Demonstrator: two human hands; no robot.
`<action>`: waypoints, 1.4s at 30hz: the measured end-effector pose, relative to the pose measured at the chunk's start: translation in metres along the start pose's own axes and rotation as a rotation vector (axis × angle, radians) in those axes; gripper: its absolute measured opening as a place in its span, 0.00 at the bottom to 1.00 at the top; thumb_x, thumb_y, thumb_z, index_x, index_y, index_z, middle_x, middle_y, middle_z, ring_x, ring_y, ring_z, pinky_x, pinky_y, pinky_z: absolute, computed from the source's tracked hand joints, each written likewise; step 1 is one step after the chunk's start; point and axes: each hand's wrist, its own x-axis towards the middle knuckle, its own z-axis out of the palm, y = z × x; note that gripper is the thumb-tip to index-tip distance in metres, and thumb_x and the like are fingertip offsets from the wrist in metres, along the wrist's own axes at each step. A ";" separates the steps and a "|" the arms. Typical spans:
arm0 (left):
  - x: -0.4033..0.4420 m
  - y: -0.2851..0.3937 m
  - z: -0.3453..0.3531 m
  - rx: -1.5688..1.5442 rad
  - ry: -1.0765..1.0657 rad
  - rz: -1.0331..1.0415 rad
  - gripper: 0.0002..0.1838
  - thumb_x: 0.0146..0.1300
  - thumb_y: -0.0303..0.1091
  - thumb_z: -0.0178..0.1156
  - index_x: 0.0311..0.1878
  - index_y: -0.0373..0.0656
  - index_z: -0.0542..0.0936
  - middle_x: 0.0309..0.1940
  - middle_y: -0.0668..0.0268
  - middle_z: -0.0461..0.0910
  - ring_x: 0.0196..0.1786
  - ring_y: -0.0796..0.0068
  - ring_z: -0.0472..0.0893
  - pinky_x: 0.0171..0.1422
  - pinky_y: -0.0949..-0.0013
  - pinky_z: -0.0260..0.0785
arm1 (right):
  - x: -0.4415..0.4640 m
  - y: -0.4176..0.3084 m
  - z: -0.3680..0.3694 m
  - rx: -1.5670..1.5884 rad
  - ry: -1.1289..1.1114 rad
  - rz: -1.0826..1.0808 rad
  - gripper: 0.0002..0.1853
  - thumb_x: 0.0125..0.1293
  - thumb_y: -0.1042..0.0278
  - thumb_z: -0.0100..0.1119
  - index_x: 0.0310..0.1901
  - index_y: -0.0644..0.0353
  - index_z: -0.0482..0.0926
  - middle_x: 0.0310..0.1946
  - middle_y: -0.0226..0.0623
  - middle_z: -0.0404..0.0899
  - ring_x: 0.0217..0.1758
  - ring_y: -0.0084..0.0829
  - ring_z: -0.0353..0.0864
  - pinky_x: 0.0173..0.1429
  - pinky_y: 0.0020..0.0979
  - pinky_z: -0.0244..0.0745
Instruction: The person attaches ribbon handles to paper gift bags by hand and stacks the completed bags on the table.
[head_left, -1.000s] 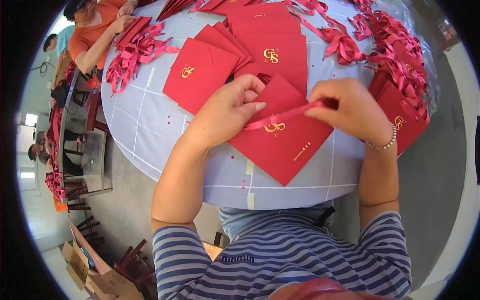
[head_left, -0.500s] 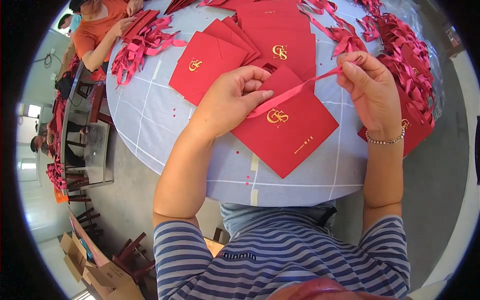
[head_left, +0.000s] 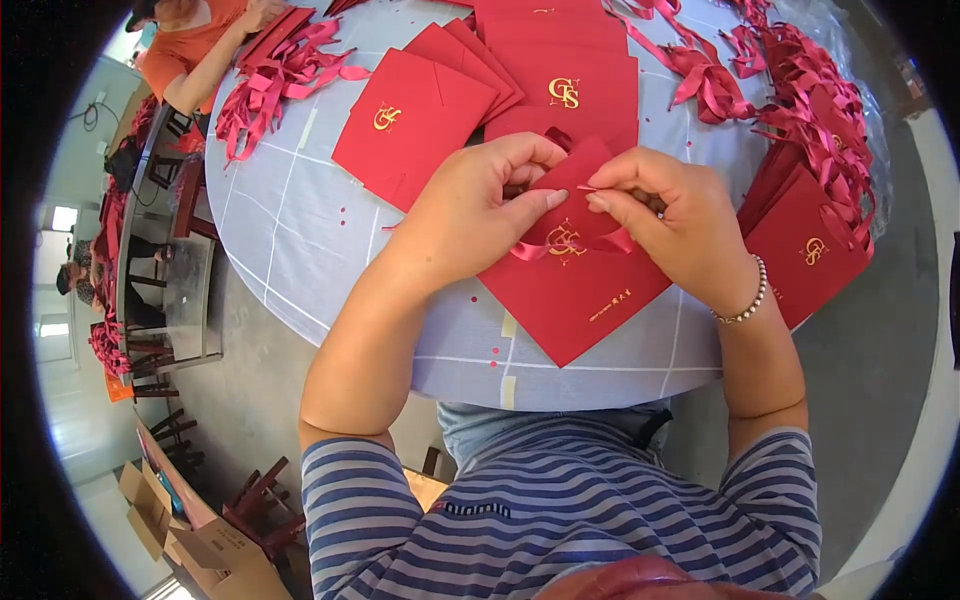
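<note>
A red envelope [head_left: 575, 300] with a gold emblem lies turned cornerwise near the table's front edge. My left hand [head_left: 490, 200] is closed on its upper left side, thumb on top. Thumb and forefinger of my right hand [head_left: 665, 215] pinch the end of a pink ribbon [head_left: 610, 241] over the envelope's upper part. The ribbon's slack loops across the face, over the gold emblem. Beyond my hands lie stacked red envelopes [head_left: 590, 75], and another fanned pile [head_left: 405, 120] is at their left.
Ribboned envelopes heap up along the table's right side [head_left: 812, 240]. More ribbons [head_left: 275, 95] lie at the back left beside a person in orange [head_left: 185, 60]. Small red dots lie on the checked cloth [head_left: 290, 235]. Cardboard boxes [head_left: 215, 560] stand on the floor at lower left.
My right hand first drew the ribbon up and to the right, then came back left and down beside my left hand. The ribbon, taut before, now hangs slack in a loop.
</note>
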 end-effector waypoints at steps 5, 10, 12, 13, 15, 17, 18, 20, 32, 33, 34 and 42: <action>-0.003 0.002 -0.001 0.163 -0.029 0.002 0.17 0.66 0.18 0.60 0.58 0.33 0.75 0.43 0.68 0.83 0.45 0.86 0.79 0.49 0.80 0.74 | 0.001 0.000 0.007 -0.166 0.074 -0.114 0.05 0.63 0.73 0.64 0.38 0.63 0.79 0.29 0.43 0.81 0.31 0.40 0.83 0.36 0.33 0.75; -0.005 0.007 0.004 0.189 -0.014 0.007 0.16 0.65 0.18 0.61 0.57 0.33 0.76 0.44 0.66 0.84 0.45 0.84 0.80 0.48 0.78 0.75 | 0.002 0.007 0.014 -0.269 0.139 -0.215 0.05 0.63 0.72 0.64 0.37 0.62 0.79 0.30 0.43 0.81 0.34 0.45 0.82 0.37 0.38 0.76; -0.006 0.009 0.006 0.228 -0.002 0.032 0.16 0.65 0.18 0.61 0.56 0.33 0.77 0.43 0.65 0.84 0.44 0.83 0.81 0.47 0.78 0.75 | 0.001 0.007 0.014 -0.295 0.156 -0.230 0.04 0.63 0.72 0.63 0.36 0.61 0.78 0.30 0.44 0.81 0.34 0.46 0.82 0.37 0.40 0.76; -0.007 0.012 0.007 0.234 0.001 0.024 0.16 0.65 0.18 0.62 0.55 0.33 0.78 0.43 0.64 0.84 0.44 0.83 0.81 0.47 0.77 0.76 | 0.001 0.006 0.014 -0.325 0.153 -0.224 0.04 0.63 0.72 0.63 0.36 0.61 0.78 0.30 0.44 0.81 0.34 0.47 0.82 0.37 0.40 0.76; -0.008 0.013 0.009 0.241 0.005 0.016 0.15 0.64 0.18 0.62 0.55 0.33 0.78 0.43 0.64 0.85 0.44 0.82 0.82 0.47 0.76 0.76 | 0.000 0.005 0.013 -0.357 0.150 -0.219 0.04 0.63 0.72 0.62 0.36 0.61 0.77 0.30 0.44 0.81 0.34 0.47 0.82 0.37 0.41 0.76; -0.009 0.012 0.011 0.296 0.016 0.060 0.15 0.63 0.18 0.63 0.53 0.33 0.79 0.42 0.62 0.86 0.45 0.80 0.84 0.47 0.75 0.77 | -0.001 0.005 0.014 -0.406 0.142 -0.273 0.03 0.62 0.73 0.61 0.35 0.61 0.76 0.30 0.44 0.81 0.34 0.47 0.82 0.37 0.42 0.77; -0.009 0.013 0.012 0.297 0.015 0.060 0.15 0.63 0.18 0.63 0.53 0.33 0.79 0.42 0.62 0.86 0.45 0.80 0.84 0.47 0.75 0.77 | -0.002 0.005 0.015 -0.406 0.143 -0.273 0.03 0.62 0.73 0.61 0.35 0.61 0.76 0.30 0.44 0.81 0.34 0.47 0.82 0.37 0.42 0.77; -0.010 0.015 0.015 0.381 -0.001 0.081 0.15 0.62 0.18 0.62 0.53 0.33 0.79 0.42 0.61 0.86 0.46 0.78 0.84 0.48 0.73 0.77 | -0.005 0.003 0.020 -0.530 0.142 -0.284 0.04 0.61 0.74 0.60 0.34 0.61 0.75 0.30 0.45 0.81 0.35 0.48 0.82 0.37 0.43 0.77; -0.004 0.014 0.011 0.008 0.005 -0.143 0.14 0.60 0.23 0.65 0.50 0.32 0.79 0.29 0.61 0.86 0.31 0.82 0.82 0.35 0.71 0.74 | 0.002 -0.003 0.000 -0.134 0.020 0.041 0.08 0.61 0.71 0.67 0.35 0.65 0.79 0.25 0.45 0.81 0.25 0.36 0.83 0.31 0.34 0.75; -0.004 0.013 0.010 0.008 0.003 -0.143 0.14 0.60 0.23 0.65 0.50 0.32 0.79 0.29 0.61 0.86 0.31 0.82 0.82 0.35 0.71 0.74 | 0.001 -0.005 -0.001 -0.152 -0.039 0.071 0.07 0.61 0.72 0.67 0.33 0.65 0.79 0.24 0.45 0.80 0.25 0.37 0.83 0.31 0.34 0.75; -0.004 0.013 0.008 0.058 -0.050 -0.138 0.14 0.61 0.21 0.65 0.51 0.33 0.79 0.31 0.67 0.84 0.33 0.85 0.80 0.37 0.76 0.73 | 0.001 -0.004 0.000 -0.153 -0.036 0.074 0.07 0.61 0.72 0.67 0.33 0.65 0.79 0.24 0.45 0.80 0.25 0.37 0.83 0.31 0.34 0.75; -0.003 0.011 0.006 0.018 -0.126 -0.188 0.16 0.61 0.19 0.66 0.52 0.34 0.79 0.35 0.69 0.85 0.36 0.87 0.80 0.38 0.80 0.73 | 0.007 0.003 -0.003 -0.087 0.057 -0.098 0.07 0.60 0.73 0.66 0.39 0.64 0.82 0.30 0.42 0.79 0.29 0.41 0.79 0.35 0.36 0.74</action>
